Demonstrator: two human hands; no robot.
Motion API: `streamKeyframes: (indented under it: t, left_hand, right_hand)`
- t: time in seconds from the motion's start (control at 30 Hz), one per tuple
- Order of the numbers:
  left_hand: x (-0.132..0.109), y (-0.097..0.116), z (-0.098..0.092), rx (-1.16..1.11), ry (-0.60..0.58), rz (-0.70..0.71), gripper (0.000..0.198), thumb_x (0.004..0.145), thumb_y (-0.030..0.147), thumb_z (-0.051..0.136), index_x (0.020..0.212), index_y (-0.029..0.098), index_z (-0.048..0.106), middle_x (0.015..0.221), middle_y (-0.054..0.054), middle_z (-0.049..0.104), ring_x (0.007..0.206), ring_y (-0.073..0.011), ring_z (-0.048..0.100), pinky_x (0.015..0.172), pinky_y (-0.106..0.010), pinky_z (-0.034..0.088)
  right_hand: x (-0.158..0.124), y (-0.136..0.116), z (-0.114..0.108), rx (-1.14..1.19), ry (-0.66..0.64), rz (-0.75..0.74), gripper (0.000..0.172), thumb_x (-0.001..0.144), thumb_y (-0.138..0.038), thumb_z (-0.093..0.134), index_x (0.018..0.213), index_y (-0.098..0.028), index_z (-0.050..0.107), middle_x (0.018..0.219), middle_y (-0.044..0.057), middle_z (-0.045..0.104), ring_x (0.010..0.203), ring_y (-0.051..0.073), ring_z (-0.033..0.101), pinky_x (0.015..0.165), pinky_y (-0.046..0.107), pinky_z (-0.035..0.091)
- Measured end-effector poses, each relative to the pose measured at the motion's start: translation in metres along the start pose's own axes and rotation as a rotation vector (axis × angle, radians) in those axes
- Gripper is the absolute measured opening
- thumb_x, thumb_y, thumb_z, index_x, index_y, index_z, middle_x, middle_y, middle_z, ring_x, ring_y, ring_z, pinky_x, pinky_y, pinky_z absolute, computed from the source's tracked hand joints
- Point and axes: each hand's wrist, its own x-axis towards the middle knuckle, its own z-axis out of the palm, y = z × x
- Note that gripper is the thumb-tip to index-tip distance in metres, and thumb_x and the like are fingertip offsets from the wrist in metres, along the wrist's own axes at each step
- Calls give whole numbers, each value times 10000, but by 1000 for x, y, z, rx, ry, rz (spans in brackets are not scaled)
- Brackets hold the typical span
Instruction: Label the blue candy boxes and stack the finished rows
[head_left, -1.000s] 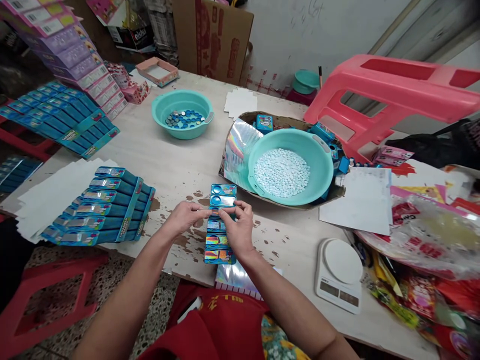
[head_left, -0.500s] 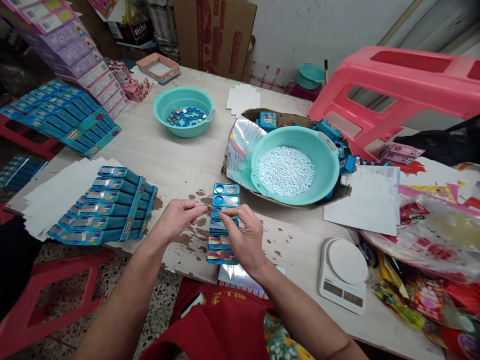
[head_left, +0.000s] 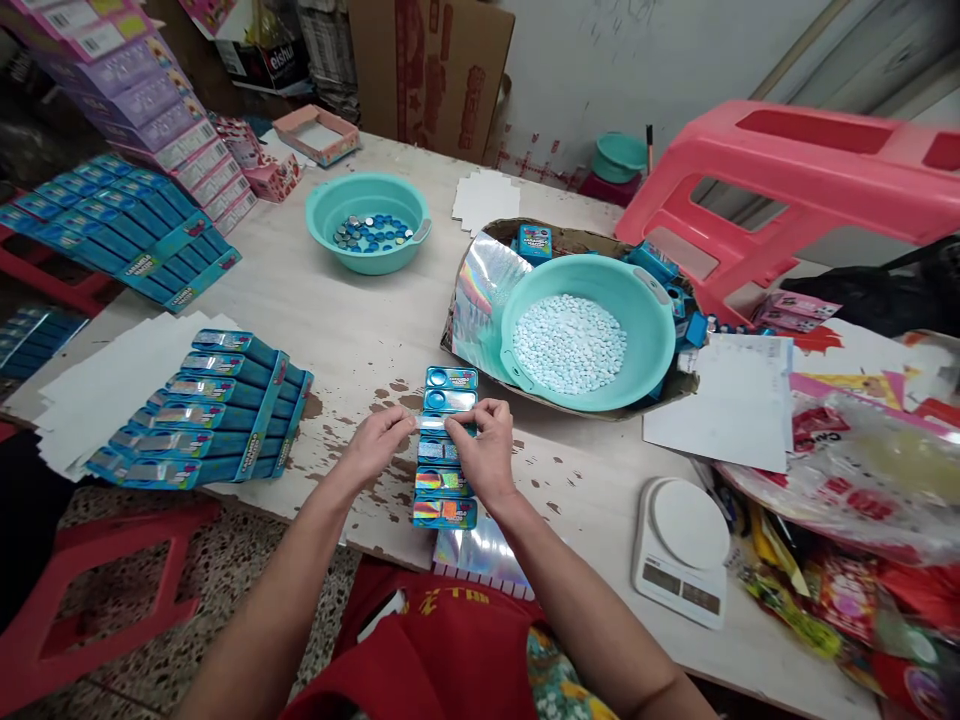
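Observation:
A short, pale, shiny strip (head_left: 430,423) is stretched between my two hands. My left hand (head_left: 375,445) pinches its left end, and the fingers of my right hand (head_left: 486,452) are closed on the other end. Beneath it runs a column of small blue boxes (head_left: 444,483), laid one below another on the table. The upper ones show a round recess at their left; the lower ones have shiny rainbow faces. The strip lies over the third box from the top, touching or just above it, I cannot tell which. My right fingers partly cover that box.
A teal basin of small white candies (head_left: 571,345) rests on a carton (head_left: 480,290). Another teal basin (head_left: 367,262) holds blue and silver discs. Blue display boxes (head_left: 217,415) stand left on white card sheets (head_left: 112,375). A white scale (head_left: 681,550) sits right, near wrappers (head_left: 847,590).
The strip has turned from a thin dark edge to a pale, flat face above the box. My right hand has moved slightly up and its fingers lie flatter along the strip.

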Motion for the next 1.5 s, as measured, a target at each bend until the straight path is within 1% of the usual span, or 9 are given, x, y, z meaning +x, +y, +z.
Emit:
streamKeyframes:
  t: [0.3,0.43,0.57,0.67,0.77,0.9,1.0,1.2,1.5]
  left_hand:
    - [11,-40,28,124,166,-85,346,743,491,443,585,184,464,517,29,451,522,-126,427,478,-218,292]
    - [-18,-76,13,426,209,-183,359,737,511,472,583,187,477,500,27,465,522,-134,436,481,-212,273]
    - [-70,-94,28,443,-295,-251,380,764,515,475,615,170,533,530,7,526,529,-146,484,492,-219,302]
    - [-84,-80,82,296,-643,-96,358,834,474,410,781,177,601,765,-14,629,715,-166,566,638,-234,407]
    - [-62,-63,154,362,-667,151,333,852,408,420,1062,205,580,1085,-51,606,984,-194,543,855,-278,403]
    - [-18,-67,230,714,-668,247,358,820,367,483,1116,190,577,1162,-112,585,1098,-264,496,925,-367,360]
    - [-5,-78,256,831,-684,155,324,844,386,414,924,180,652,933,-108,667,911,-260,584,808,-355,405]
    - [-8,-82,261,832,-622,185,381,852,368,350,820,166,671,859,-102,677,820,-233,597,705,-310,398]
    - [-2,-83,263,795,-630,153,297,807,329,419,747,179,668,820,-64,685,785,-211,599,670,-287,397]
  right_hand:
    - [4,16,9,171,19,125,197,688,-292,612,801,-203,476,827,-12,483,690,125,452,653,267,399]
    - [6,45,-30,408,-27,184,263,770,-335,532,997,-213,475,958,23,572,778,134,539,702,280,445]
    - [-27,130,-111,120,-76,324,308,766,-432,541,957,-192,560,987,68,601,830,176,566,734,325,455]
    - [-79,196,-153,-135,-91,539,356,677,-455,621,868,-155,603,904,98,607,769,208,576,702,364,467]
    - [-125,233,-158,-83,-96,627,412,614,-399,672,936,-154,591,820,68,604,666,193,580,607,342,488]
    - [-148,234,-144,66,-96,586,417,706,-343,588,1083,-173,531,766,13,583,602,155,563,561,300,495]
    - [-149,221,-140,-146,-67,418,353,766,-294,542,1101,-182,564,818,32,577,675,165,556,654,332,497]
    - [-160,207,-133,-670,-99,40,375,864,-223,467,1229,-282,529,1317,112,460,1178,298,407,926,491,364]
    - [-169,201,-148,-637,-224,-97,208,881,-195,429,981,-209,611,1116,101,609,1112,246,487,898,421,381]
